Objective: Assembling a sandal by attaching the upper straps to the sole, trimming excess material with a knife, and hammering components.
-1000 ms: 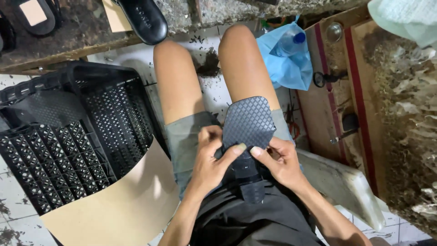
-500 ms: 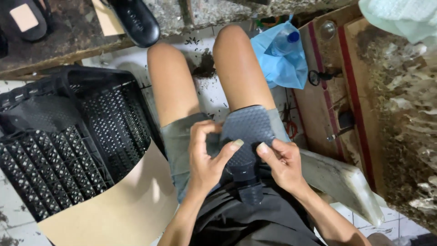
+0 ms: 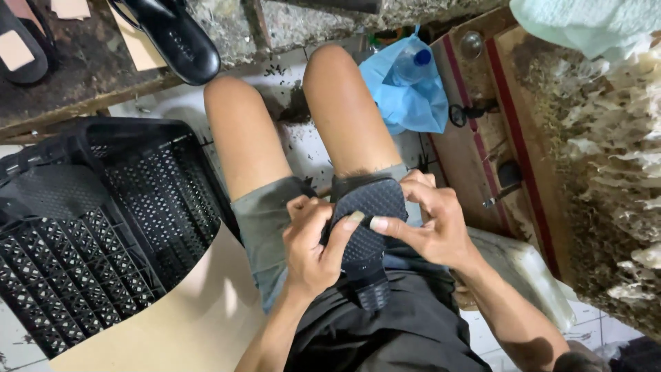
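Note:
A black shoe sole [image 3: 368, 227] with a diamond-textured tread and a block heel lies on my lap, tread side up. My left hand [image 3: 311, 244] grips its left edge, thumb pressed on the tread. My right hand [image 3: 427, 220] holds the right edge, thumb also on the tread near the middle. Both thumbs almost meet. The heel end points toward my body, and the toe end rests over my right thigh by the grey shorts.
A black perforated plastic crate [image 3: 89, 227] stands at my left, with a tan sheet [image 3: 186, 324] under it. A black shoe [image 3: 175, 34] sits on the ledge ahead. A blue plastic bag with a bottle [image 3: 406, 86] lies right of my knees. A wooden bench [image 3: 496, 138] runs along the right.
The sole has slid a little closer to my body and both thumbs have moved nearer together on the tread. The view has shifted slightly down.

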